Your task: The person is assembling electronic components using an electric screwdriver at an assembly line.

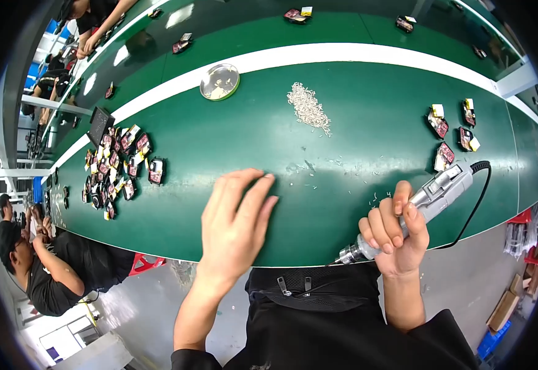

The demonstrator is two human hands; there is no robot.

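My right hand [398, 237] is wrapped round a grey electric screwdriver [440, 192], held tilted over the table's near edge. Its silver tip points down to the left, toward my body, and a black cable runs from its upper end. My left hand [233, 219] hovers over the green table, back upward, thumb and index finger slightly apart, with nothing visible between them. Beyond my hands lies a heap of small silver screws [309, 108], with a few loose screws [311, 174] scattered closer in. Several small black-and-red units with white and yellow tags [444, 154] lie on the right.
Many similar tagged units [112, 163] are piled on the left beside a black box [100, 125]. A round dish [237, 86] holds pale bits at the back. A dark green conveyor [343, 28] carrying more units runs behind a white rail [318, 52]. Other people sit at left.
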